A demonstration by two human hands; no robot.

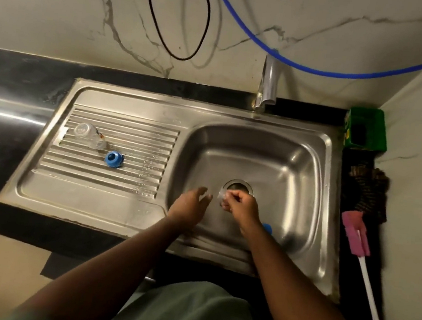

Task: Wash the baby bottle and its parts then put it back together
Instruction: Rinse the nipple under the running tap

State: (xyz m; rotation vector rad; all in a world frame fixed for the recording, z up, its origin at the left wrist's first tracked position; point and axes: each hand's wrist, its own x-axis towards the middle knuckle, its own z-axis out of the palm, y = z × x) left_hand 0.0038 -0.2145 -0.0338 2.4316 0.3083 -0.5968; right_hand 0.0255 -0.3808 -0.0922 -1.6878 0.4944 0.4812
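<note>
Right hand (240,206) pinching clear nipple (223,197) over sink basin (305,169); left hand (189,204) spread beside. Bottle (90,136), blue ring (113,159) clear on drainboard; brush (355,233) at right edge.

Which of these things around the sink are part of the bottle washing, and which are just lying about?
Part of the job:
clear bottle
blue ring
small clear part in the right hand
pink brush
tap

Just lying about:
green box
dark cloth
blue hose
</note>
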